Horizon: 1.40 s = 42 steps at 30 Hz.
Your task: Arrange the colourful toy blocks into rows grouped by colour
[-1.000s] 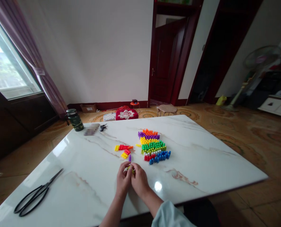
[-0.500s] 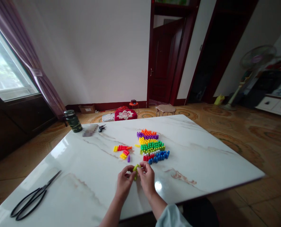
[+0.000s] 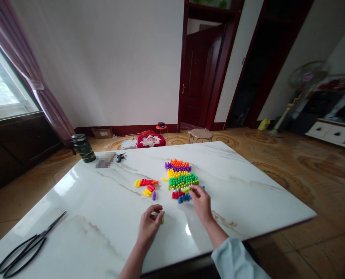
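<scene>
My right hand (image 3: 201, 203) pinches a lime-green plastic peg (image 3: 186, 190) and holds it at the near rows of a block of upright coloured pegs (image 3: 184, 179). Orange, purple, yellow, green, lime, white, red and blue rows make up the block; my fingers cover part of the blue pegs (image 3: 184, 198). Nearer the table's front edge, my left hand (image 3: 149, 225) is closed with thumb and fingertips on another lime-green peg, mostly hidden by the fingers. Left of the block lie loose red pegs (image 3: 145, 182), yellow pegs (image 3: 147, 192) and a purple peg (image 3: 154, 196).
Long black-handled scissors (image 3: 33, 244) lie on the white marble-patterned table (image 3: 102, 217) at the left. At the far left corner are a dark green flask (image 3: 85, 149), a blurred flat item (image 3: 105, 159) and small dark pliers-like snips (image 3: 121, 157). A stool (image 3: 200, 134) stands beyond.
My hands have parted. The right hand has moved forward and right to the block with a lime-green peg, while the left stays near the front. The view has shifted slightly right.
</scene>
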Each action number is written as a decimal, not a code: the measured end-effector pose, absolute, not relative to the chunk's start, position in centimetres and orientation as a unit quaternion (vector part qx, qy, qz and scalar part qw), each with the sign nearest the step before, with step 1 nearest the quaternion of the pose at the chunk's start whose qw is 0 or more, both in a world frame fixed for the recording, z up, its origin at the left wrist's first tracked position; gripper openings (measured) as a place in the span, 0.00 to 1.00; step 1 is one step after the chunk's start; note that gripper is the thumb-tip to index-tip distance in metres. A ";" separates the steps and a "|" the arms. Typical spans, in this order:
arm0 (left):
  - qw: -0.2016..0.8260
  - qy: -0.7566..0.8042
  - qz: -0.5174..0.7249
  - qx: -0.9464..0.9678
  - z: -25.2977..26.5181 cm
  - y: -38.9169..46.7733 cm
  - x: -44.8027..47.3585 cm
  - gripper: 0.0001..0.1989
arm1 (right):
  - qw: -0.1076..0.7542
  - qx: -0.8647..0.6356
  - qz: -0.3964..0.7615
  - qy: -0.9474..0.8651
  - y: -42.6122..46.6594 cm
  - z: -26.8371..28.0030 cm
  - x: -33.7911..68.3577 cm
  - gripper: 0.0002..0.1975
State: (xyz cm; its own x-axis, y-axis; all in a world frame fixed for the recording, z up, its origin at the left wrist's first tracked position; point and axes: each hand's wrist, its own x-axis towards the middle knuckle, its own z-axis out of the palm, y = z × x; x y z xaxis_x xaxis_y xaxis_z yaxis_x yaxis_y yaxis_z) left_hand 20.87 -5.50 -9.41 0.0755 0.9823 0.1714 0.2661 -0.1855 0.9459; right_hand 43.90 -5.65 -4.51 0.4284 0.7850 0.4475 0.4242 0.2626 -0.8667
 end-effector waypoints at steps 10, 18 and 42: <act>0.413 0.499 0.457 0.610 -10.1 -5.2 20.7 0.16 | 0.342 -0.700 0.038 -0.626 -0.2 -2.8 54.3 0.13; 0.411 0.497 0.462 0.609 -9.9 -5.3 20.6 0.16 | 0.263 -0.723 0.035 -0.638 0.3 -3.6 53.3 0.15; 0.403 0.498 0.471 0.606 -9.4 -5.3 20.6 0.18 | 0.232 -0.728 -0.008 -0.645 1.4 -3.9 53.4 0.15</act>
State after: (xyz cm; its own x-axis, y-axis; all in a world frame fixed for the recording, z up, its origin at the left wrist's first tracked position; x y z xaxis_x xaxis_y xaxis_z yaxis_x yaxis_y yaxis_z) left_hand 20.60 -5.33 -9.37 0.0594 0.9837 0.1700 0.2236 -0.1790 0.9581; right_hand 53.38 1.45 -3.91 0.1685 0.9355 0.3105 0.9427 -0.0610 -0.3280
